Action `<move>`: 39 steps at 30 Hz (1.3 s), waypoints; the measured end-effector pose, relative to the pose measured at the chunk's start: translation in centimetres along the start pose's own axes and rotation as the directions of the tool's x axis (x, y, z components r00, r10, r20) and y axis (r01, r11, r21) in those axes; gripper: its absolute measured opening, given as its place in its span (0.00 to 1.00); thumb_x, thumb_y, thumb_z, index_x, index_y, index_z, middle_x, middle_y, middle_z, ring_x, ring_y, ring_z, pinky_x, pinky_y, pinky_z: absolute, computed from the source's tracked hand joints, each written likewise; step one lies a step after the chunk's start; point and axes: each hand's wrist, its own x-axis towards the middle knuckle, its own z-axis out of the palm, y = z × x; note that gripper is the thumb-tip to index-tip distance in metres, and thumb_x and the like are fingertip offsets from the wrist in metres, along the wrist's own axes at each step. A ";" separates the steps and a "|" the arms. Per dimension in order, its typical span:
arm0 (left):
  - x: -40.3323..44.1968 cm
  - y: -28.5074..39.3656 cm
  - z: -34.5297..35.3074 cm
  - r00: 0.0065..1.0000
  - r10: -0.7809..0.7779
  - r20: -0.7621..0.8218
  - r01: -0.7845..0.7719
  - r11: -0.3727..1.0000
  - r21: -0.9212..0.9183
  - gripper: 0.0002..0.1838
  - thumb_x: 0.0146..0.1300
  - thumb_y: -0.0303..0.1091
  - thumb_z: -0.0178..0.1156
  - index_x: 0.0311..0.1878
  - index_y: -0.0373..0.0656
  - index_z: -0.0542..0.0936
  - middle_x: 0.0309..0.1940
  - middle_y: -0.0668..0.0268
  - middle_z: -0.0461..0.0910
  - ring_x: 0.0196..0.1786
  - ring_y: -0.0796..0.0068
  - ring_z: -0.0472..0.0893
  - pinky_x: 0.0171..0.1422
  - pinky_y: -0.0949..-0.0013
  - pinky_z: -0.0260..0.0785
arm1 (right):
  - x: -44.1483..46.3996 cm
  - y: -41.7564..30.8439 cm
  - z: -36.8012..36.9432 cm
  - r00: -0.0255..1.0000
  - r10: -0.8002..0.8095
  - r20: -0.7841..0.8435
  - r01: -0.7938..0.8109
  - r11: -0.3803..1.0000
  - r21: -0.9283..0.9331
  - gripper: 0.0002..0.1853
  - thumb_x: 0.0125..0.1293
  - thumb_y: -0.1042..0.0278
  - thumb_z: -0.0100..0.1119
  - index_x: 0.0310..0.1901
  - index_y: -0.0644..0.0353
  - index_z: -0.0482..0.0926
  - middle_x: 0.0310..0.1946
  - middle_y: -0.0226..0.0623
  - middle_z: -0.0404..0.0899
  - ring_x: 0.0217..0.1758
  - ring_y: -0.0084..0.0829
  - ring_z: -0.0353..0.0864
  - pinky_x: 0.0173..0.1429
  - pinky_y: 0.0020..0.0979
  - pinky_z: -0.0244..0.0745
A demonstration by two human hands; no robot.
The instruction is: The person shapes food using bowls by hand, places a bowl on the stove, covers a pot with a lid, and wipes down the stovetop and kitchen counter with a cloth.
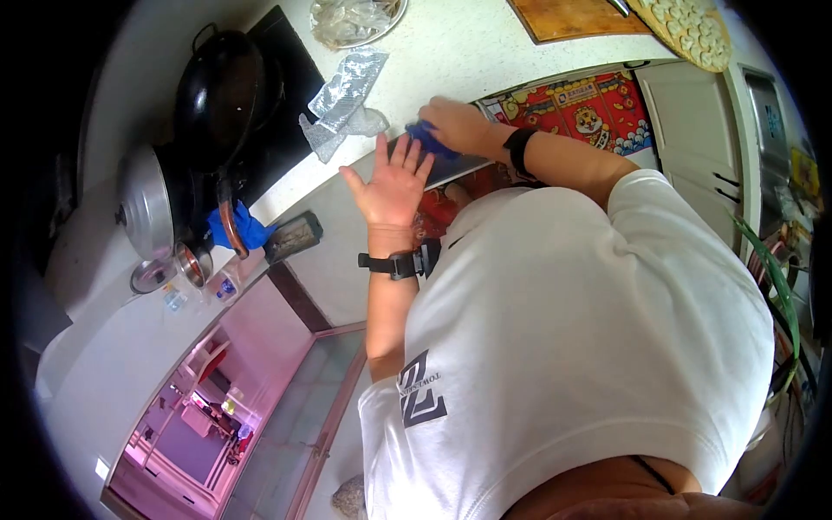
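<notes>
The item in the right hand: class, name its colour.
Dark blue; the item in the right hand is blurred in the head view.

Over on the left of your view, a black wok [217,95] sits on the dark stove [290,48], with a large metal lid [147,204] and a small metal pot [192,264] near it. Along the top you have a plastic bag [347,22] on a plate [401,13], then a wooden board [568,19] beside a round tray [709,62] of pale dumplings [685,26]. Below those you can see a red tiger picture [594,117], and long green leaves [774,277] at far right
</notes>
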 end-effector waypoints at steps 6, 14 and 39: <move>0.0 -0.3 -0.5 0.993 0.010 -0.119 -0.010 1.000 -0.002 0.52 0.61 0.82 0.32 0.77 0.51 0.57 0.77 0.50 0.52 0.78 0.51 0.54 0.79 0.36 0.39 | 0.0 -3.4 -2.1 0.990 -0.133 -0.050 0.140 0.971 0.194 0.12 0.66 0.60 0.58 0.47 0.55 0.75 0.42 0.43 0.76 0.45 0.49 0.80 0.47 0.44 0.77; 0.2 -0.9 1.0 0.992 -0.053 -0.116 0.066 0.991 0.113 0.54 0.62 0.81 0.31 0.76 0.45 0.60 0.76 0.51 0.56 0.76 0.51 0.57 0.78 0.40 0.45 | 0.9 -4.1 -0.5 0.986 -0.163 -0.024 0.162 0.940 0.299 0.12 0.66 0.59 0.57 0.45 0.56 0.78 0.43 0.43 0.80 0.46 0.48 0.81 0.51 0.44 0.76; 1.8 -1.3 -1.3 0.926 0.019 -0.376 0.040 0.988 0.150 0.18 0.70 0.32 0.52 0.61 0.41 0.71 0.58 0.52 0.77 0.61 0.48 0.77 0.61 0.35 0.74 | 2.8 0.4 -3.9 0.792 0.223 0.569 -0.587 0.023 0.809 0.45 0.73 0.26 0.22 0.73 0.57 0.64 0.70 0.50 0.66 0.74 0.42 0.63 0.74 0.44 0.56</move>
